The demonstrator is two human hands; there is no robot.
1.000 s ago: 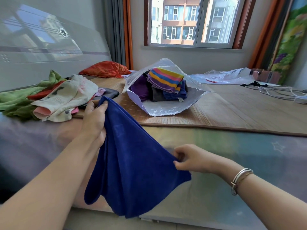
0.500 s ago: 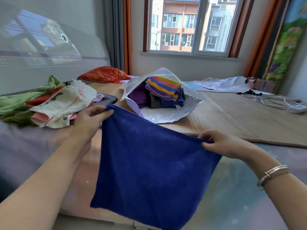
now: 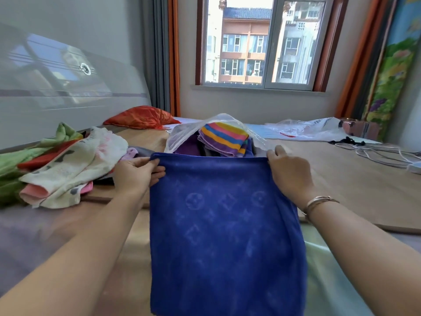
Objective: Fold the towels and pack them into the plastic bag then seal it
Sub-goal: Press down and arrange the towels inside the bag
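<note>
A blue towel point(image 3: 223, 236) with a faint pattern hangs spread flat in front of me. My left hand point(image 3: 136, 174) pinches its top left corner and my right hand point(image 3: 289, 172) grips its top right corner, so the top edge is stretched level. Right behind that edge lies the open clear plastic bag point(image 3: 182, 133) on the bed, with a striped towel point(image 3: 223, 137) on top of purple and dark folded towels inside. A heap of unfolded towels point(image 3: 68, 169), cream, pink, red and green, lies at the left.
A woven bed mat point(image 3: 355, 183) covers the bed. An orange cushion point(image 3: 141, 117) sits at the back by the headboard point(image 3: 57, 87). Another plastic bag point(image 3: 307, 128) lies at the back right, with grey cables point(image 3: 376, 153) and a small box point(image 3: 357, 128) near it.
The towel hung bunched from my left hand with my right hand low on one corner. My right hand rose and moved out, and the towel now hangs flat and centred before the bag.
</note>
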